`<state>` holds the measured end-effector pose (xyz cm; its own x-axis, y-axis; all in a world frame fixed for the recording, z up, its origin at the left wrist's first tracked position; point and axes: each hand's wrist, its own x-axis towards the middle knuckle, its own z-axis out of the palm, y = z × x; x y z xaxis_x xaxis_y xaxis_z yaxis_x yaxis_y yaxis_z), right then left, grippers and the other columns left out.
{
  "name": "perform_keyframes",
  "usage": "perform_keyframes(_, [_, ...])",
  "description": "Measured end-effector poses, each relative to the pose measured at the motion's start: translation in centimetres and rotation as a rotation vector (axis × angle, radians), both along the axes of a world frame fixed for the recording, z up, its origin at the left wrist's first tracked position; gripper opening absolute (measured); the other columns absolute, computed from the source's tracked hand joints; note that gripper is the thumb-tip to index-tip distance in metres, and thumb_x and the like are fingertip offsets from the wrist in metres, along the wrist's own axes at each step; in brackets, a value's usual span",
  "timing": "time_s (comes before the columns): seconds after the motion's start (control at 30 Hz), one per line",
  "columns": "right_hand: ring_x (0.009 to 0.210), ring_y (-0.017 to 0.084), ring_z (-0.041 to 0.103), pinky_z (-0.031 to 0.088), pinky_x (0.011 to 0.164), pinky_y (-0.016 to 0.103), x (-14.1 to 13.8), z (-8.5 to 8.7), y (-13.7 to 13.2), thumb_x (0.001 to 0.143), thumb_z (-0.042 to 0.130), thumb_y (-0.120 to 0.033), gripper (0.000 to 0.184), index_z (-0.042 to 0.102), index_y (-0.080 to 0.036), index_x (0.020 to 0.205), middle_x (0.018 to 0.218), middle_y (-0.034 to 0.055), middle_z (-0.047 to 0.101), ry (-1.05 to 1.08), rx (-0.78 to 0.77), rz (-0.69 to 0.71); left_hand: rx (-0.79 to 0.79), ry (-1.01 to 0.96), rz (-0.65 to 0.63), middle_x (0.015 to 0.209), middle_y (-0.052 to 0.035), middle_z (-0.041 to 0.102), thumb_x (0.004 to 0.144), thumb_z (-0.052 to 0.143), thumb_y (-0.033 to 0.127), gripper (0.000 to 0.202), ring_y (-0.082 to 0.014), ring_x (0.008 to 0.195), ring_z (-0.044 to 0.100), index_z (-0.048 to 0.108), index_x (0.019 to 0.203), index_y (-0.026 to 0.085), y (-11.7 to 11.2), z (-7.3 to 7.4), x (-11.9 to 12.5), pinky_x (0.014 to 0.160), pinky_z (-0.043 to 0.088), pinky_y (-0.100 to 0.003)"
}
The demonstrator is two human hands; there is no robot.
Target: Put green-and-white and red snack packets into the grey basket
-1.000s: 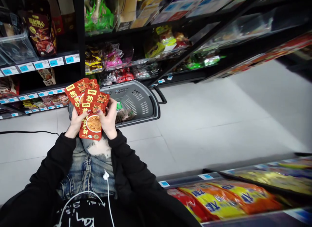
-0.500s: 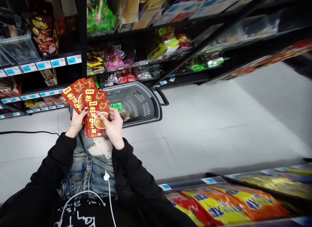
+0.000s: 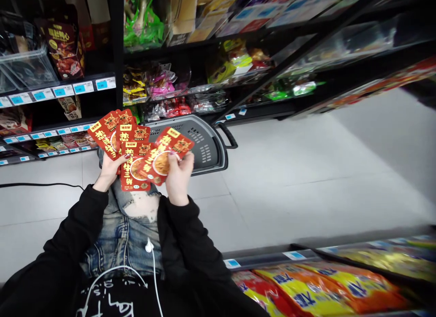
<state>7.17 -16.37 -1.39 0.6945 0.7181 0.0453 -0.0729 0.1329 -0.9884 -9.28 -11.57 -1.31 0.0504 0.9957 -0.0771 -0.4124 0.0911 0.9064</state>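
Observation:
My left hand (image 3: 109, 169) is closed on a fan of several red snack packets (image 3: 117, 133) held above my knee. One more red packet (image 3: 166, 154), tilted to the right, is pinched in my right hand (image 3: 179, 176) and overlaps the edge of the fan. Just behind both hands a grey shopping basket (image 3: 204, 142) sits on the floor; the packets hide most of its inside.
Black shelves with price tags (image 3: 71, 88) and bagged snacks stand ahead and to the right. A low shelf of yellow and orange bags (image 3: 316, 289) runs at the lower right. White tiled floor (image 3: 306, 180) lies between them. A black cable (image 3: 37, 185) crosses the floor at left.
My right hand has drawn one red packet out of the fan and moved it to the right, over the basket. My left hand has kept the other packets in place.

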Motion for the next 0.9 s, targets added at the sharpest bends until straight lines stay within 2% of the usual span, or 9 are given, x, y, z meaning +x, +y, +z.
perform_keyframes(0.1, [0.083, 0.012, 0.053, 0.044, 0.085, 0.032, 2.4, 0.1, 0.6, 0.078, 0.052, -0.032, 0.023, 0.037, -0.021, 0.092, 0.093, 0.0003, 0.05, -0.032, 0.007, -0.163, -0.021, -0.002, -0.04, 0.097, -0.0049, 0.071, 0.053, 0.082, 0.027, 0.053, -0.0238, 0.092, 0.068, 0.059, 0.101, 0.021, -0.1, 0.2, -0.3, 0.088, 0.052, -0.038])
perform_keyframes(0.17, [0.084, 0.012, 0.051, 0.041, 0.087, 0.031, 3.1, 0.0, 1.2, 0.077, 0.054, -0.028, 0.024, 0.038, -0.021, 0.093, 0.092, -0.0004, 0.048, -0.085, -0.003, -0.178, -0.042, -0.005, -0.075, 0.094, -0.0045, 0.072, 0.052, 0.082, 0.028, 0.058, -0.0238, 0.089, 0.069, 0.058, 0.104, 0.021, -0.1, 0.2, -0.5, 0.086, 0.053, -0.037])
perform_keyframes(0.23, [0.081, 0.013, 0.052, 0.041, 0.084, 0.032, 2.7, -0.2, 1.8, 0.075, 0.057, -0.027, 0.024, 0.042, -0.019, 0.092, 0.088, -0.0004, 0.051, -0.12, -0.014, -0.085, -0.054, -0.009, -0.102, 0.093, -0.0044, 0.072, 0.051, 0.082, 0.028, 0.061, -0.0238, 0.088, 0.069, 0.058, 0.107, 0.022, -0.2, 0.2, -0.6, 0.085, 0.053, -0.037])
perform_keyframes(0.33, [0.076, 0.015, 0.055, 0.045, 0.078, 0.033, 0.6, -0.6, 2.6, 0.075, 0.057, -0.032, 0.022, 0.045, -0.02, 0.089, 0.084, 0.0001, 0.056, -0.123, -0.009, 0.101, -0.048, -0.014, -0.132, 0.095, -0.0047, 0.072, 0.052, 0.082, 0.028, 0.061, -0.0241, 0.089, 0.069, 0.057, 0.108, 0.022, -0.2, 0.1, -0.7, 0.086, 0.053, -0.037])
perform_keyframes(0.53, [0.085, 0.018, 0.058, 0.049, 0.085, 0.04, -2.5, -0.8, 3.3, 0.081, 0.051, -0.048, 0.024, 0.048, -0.025, 0.09, 0.091, 0.0016, 0.06, 0.01, 0.081, 0.316, -0.073, -0.002, -0.101, 0.095, -0.0041, 0.072, 0.051, 0.081, 0.028, 0.064, -0.0247, 0.092, 0.068, 0.056, 0.11, 0.022, -0.4, 0.3, -0.5, 0.088, 0.052, -0.039])
perform_keyframes(0.67, [0.095, 0.021, 0.06, 0.048, 0.091, 0.041, -3.2, 0.1, 3.2, 0.079, 0.044, -0.064, 0.042, 0.056, -0.026, 0.092, 0.097, 0.003, 0.065, 0.185, 0.049, 0.38, -0.093, 0.006, -0.13, 0.096, -0.0045, 0.072, 0.051, 0.082, 0.029, 0.062, -0.0241, 0.09, 0.069, 0.057, 0.107, 0.021, -0.4, 0.6, -0.4, 0.088, 0.052, -0.039])
perform_keyframes(0.77, [0.106, 0.023, 0.06, 0.047, 0.094, 0.043, -3.5, 1.1, 3.0, 0.075, 0.027, -0.079, 0.068, 0.06, -0.023, 0.095, 0.096, 0.0055, 0.068, 0.293, 0.035, 0.529, -0.111, 0.013, -0.146, 0.094, -0.0045, 0.073, 0.049, 0.083, 0.03, 0.059, -0.0243, 0.088, 0.069, 0.058, 0.101, 0.02, -0.3, 0.7, -0.4, 0.089, 0.052, -0.04])
perform_keyframes(0.83, [0.112, 0.025, 0.057, 0.047, 0.095, 0.044, -3.5, 1.7, 2.9, 0.07, 0.023, -0.085, 0.08, 0.062, -0.022, 0.098, 0.096, 0.0072, 0.069, 0.275, 0.028, 0.6, -0.113, 0.02, -0.152, 0.093, -0.0051, 0.073, 0.047, 0.084, 0.03, 0.059, -0.0256, 0.089, 0.069, 0.058, 0.099, 0.02, -0.2, 0.7, -0.4, 0.089, 0.052, -0.041])
perform_keyframes(0.9, [0.116, 0.025, 0.055, 0.046, 0.096, 0.044, -3.3, 2.1, 2.8, 0.067, 0.022, -0.087, 0.085, 0.063, -0.02, 0.099, 0.097, 0.0083, 0.069, 0.205, 0.019, 0.596, -0.105, 0.023, -0.162, 0.094, -0.0059, 0.073, 0.046, 0.084, 0.03, 0.059, -0.027, 0.091, 0.068, 0.059, 0.098, 0.019, -0.2, 0.6, -0.4, 0.089, 0.051, -0.043])
